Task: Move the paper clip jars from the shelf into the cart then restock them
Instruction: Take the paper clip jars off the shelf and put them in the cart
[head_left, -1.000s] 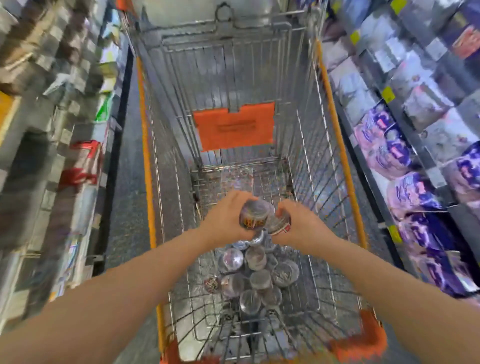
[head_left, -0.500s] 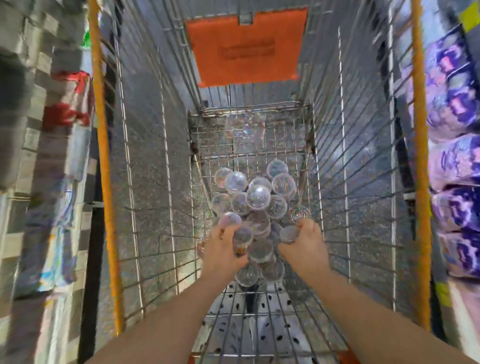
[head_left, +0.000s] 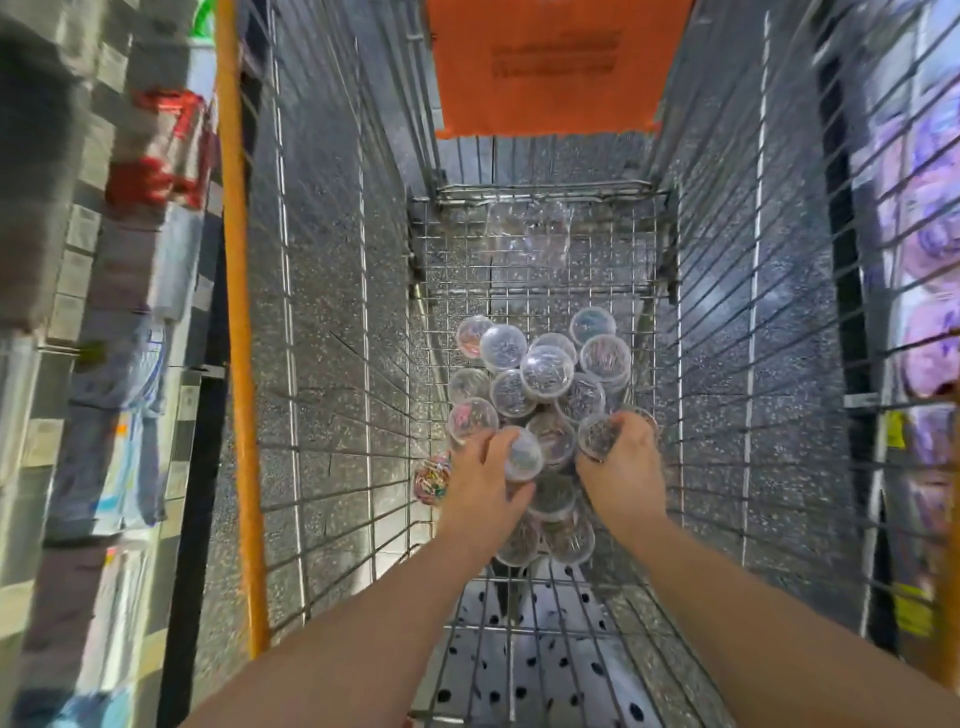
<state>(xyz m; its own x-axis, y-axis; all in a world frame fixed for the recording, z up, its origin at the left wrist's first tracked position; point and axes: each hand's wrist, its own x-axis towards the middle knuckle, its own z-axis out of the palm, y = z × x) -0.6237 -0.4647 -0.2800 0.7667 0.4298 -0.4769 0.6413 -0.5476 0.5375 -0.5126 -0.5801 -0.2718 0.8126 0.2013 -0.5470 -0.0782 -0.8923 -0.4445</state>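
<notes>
Small round clear plastic jars (head_left: 545, 366), lidded and packed with mostly silvery paper clips, lie heaped on the floor of the silver wire shopping cart (head_left: 322, 395). The left hand (head_left: 485, 488) curls round a clear-lidded jar (head_left: 522, 454) at the heap's near edge. The right hand (head_left: 626, 467) grips a second jar (head_left: 597, 436) just beside it.

You look into a cart (head_left: 363, 332) of bare shiny metal wire, its top rail (head_left: 236, 312) coated in smooth orange. The jars (head_left: 545, 366) are clear glossy plastic (lids too).
</notes>
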